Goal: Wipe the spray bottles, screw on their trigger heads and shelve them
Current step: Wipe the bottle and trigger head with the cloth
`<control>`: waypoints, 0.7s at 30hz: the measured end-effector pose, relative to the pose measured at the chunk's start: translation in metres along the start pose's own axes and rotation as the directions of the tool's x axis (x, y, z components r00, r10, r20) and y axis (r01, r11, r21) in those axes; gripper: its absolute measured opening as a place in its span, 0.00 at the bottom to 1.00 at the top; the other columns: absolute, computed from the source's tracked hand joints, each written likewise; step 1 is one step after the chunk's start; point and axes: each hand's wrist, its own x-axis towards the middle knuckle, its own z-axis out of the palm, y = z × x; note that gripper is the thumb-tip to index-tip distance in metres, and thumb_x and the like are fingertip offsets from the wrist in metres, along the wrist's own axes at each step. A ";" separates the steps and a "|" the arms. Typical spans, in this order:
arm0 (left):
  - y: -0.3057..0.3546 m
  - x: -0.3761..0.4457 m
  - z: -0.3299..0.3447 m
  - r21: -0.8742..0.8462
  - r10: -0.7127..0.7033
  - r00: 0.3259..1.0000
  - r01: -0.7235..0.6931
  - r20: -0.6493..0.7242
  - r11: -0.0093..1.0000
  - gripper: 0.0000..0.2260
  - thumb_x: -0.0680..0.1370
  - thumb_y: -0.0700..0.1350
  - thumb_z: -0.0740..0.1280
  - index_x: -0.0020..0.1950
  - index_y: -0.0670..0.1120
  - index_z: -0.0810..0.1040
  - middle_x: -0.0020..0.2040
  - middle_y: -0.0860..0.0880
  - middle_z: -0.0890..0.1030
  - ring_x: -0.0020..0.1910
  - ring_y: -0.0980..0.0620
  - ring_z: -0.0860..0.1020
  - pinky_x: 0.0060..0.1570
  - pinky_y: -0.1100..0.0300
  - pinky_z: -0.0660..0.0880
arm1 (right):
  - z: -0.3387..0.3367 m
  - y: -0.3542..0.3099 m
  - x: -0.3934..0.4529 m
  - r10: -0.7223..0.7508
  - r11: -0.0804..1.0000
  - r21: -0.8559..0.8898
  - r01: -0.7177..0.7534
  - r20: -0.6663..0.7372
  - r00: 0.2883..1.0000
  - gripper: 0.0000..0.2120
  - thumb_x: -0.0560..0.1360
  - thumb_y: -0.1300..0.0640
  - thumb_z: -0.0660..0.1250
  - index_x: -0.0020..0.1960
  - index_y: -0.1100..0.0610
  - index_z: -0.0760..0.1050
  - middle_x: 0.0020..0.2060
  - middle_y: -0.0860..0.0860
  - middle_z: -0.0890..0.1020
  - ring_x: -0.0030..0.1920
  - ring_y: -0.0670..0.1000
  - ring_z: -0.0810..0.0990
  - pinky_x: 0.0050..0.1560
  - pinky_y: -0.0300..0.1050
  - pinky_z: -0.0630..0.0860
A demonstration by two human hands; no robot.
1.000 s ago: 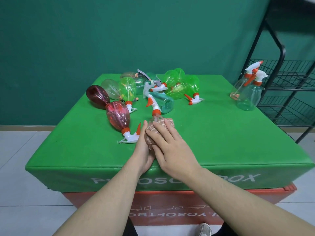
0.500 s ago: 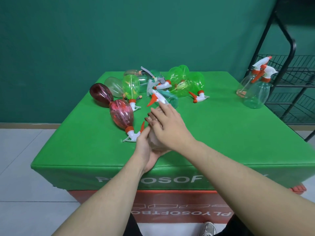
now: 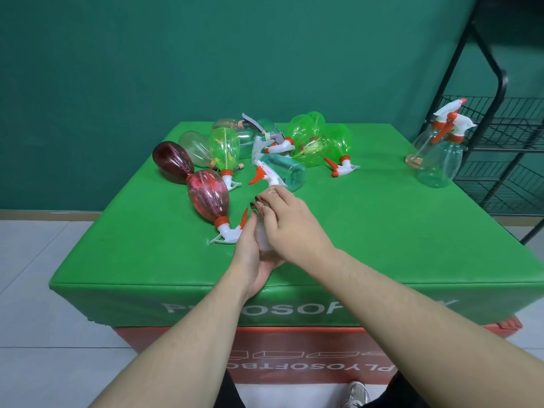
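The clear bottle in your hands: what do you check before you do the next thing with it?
1. Left hand cradles the clear bottle: ok.
2. Right hand presses the brown cloth on it: ok.
3. Bottle wiped all round: cannot tell.
4. Trigger head screwed tight: cannot tell.
5. Red bottle lies touching the left hand, easy to knock: not ok.
6. Black wire shelf has bare room: ok.

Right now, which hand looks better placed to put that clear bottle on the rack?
Probably the right hand: the black rack stands on that side. The left hand cradles the clear bottle from beneath.
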 end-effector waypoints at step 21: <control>-0.004 -0.001 -0.002 0.026 0.026 0.998 -0.027 0.056 0.999 0.19 0.80 0.59 0.63 0.55 0.49 0.89 0.63 0.41 0.83 0.60 0.48 0.83 0.61 0.55 0.80 | 0.007 0.010 -0.071 -0.093 0.996 -0.017 0.091 -0.139 0.986 0.15 0.83 0.49 0.58 0.63 0.54 0.77 0.72 0.53 0.69 0.75 0.59 0.63 0.75 0.56 0.64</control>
